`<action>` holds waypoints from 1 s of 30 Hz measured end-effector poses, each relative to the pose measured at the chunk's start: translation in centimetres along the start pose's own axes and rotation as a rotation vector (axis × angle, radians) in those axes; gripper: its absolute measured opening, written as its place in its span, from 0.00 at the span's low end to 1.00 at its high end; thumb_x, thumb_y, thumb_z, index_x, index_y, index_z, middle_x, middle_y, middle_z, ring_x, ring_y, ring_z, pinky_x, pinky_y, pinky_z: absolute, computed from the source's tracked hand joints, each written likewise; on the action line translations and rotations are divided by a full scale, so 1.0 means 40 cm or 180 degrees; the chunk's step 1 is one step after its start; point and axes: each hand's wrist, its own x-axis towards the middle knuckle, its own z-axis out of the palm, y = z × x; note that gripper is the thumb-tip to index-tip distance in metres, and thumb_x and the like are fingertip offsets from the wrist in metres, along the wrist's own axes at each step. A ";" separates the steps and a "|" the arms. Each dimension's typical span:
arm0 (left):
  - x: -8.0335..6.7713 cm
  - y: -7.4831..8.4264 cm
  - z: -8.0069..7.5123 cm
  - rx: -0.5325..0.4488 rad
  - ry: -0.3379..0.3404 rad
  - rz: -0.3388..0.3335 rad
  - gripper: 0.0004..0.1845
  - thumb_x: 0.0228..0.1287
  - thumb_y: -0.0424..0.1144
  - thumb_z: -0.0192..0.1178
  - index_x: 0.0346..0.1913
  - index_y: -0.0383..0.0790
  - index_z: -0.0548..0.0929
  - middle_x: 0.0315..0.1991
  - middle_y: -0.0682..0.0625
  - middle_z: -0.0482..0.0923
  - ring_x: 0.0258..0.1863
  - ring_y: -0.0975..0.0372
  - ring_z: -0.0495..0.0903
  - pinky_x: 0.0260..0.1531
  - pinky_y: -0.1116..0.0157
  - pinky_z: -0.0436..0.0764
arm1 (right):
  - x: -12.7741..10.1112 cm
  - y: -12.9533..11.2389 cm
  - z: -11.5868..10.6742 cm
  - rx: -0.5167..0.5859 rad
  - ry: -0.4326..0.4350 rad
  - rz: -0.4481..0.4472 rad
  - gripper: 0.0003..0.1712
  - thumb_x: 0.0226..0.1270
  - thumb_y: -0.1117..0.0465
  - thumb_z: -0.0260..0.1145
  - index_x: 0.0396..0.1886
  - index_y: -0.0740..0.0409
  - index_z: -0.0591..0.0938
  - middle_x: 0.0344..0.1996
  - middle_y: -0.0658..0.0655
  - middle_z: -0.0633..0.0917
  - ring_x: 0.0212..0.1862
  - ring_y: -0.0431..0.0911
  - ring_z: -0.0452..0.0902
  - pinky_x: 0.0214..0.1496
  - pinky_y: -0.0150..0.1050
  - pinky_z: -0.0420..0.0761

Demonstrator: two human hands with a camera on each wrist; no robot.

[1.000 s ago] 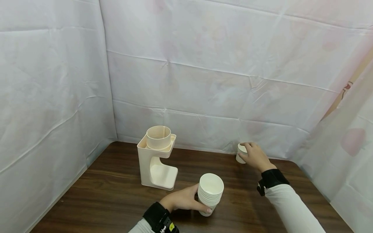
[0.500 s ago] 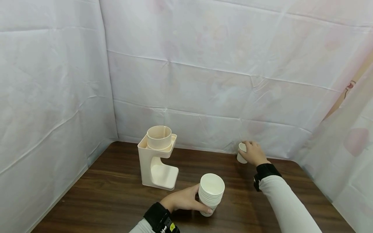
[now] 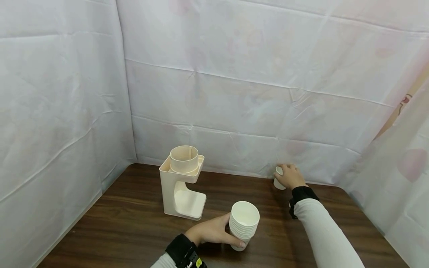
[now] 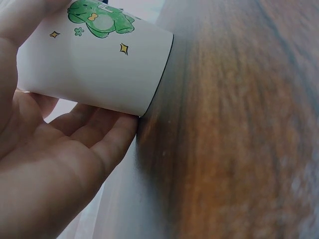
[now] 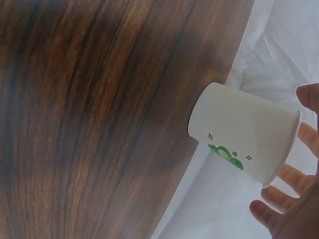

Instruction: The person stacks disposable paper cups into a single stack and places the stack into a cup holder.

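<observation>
1. The table (image 3: 134, 219) looks like dark wood or wood-look laminate, with long streaky grain and a smooth, faintly glossy finish.
2. The stack of cups (image 3: 244, 229), held by the left hand (image 3: 211, 232), looks like white paper, matt and smooth; its outermost cup carries a flat green printed figure.
3. The single cup (image 5: 244, 132) by the right hand (image 3: 291, 175) is the same matt white paper, with a thin rolled rim and a similar green print.
4. The cup dispenser (image 3: 182, 182) looks like cream moulded plastic, smooth with a soft sheen.
5. The backdrop (image 3: 234, 74) is thin white sheeting, cloth or plastic, creased and slightly shiny.
6. Both wrist straps (image 3: 299, 194) look like black matt fabric.
</observation>
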 end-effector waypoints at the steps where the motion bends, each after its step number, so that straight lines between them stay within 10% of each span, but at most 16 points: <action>1: 0.000 0.000 0.000 -0.0010 -0.0011 0.0007 0.40 0.56 0.38 0.76 0.69 0.60 0.67 0.56 0.63 0.77 0.59 0.68 0.72 0.66 0.55 0.61 | 0.001 0.000 -0.001 0.0005 -0.0038 0.0031 0.33 0.75 0.49 0.57 0.71 0.64 0.69 0.66 0.80 0.64 0.65 0.77 0.58 0.61 0.71 0.64; 13: -0.001 0.001 0.003 0.0020 0.0003 0.0057 0.39 0.56 0.36 0.75 0.68 0.58 0.67 0.55 0.63 0.78 0.59 0.68 0.73 0.65 0.57 0.62 | 0.014 0.012 0.006 -0.0053 -0.0314 0.0095 0.31 0.80 0.46 0.48 0.75 0.56 0.66 0.70 0.78 0.61 0.65 0.79 0.58 0.62 0.73 0.61; 30: 0.002 -0.005 -0.003 0.0041 -0.0001 0.0057 0.40 0.56 0.39 0.76 0.69 0.60 0.66 0.56 0.63 0.77 0.60 0.67 0.73 0.66 0.55 0.61 | -0.008 -0.029 -0.042 -0.0227 -0.0267 -0.0109 0.23 0.70 0.50 0.64 0.58 0.57 0.78 0.49 0.77 0.77 0.50 0.70 0.75 0.43 0.64 0.77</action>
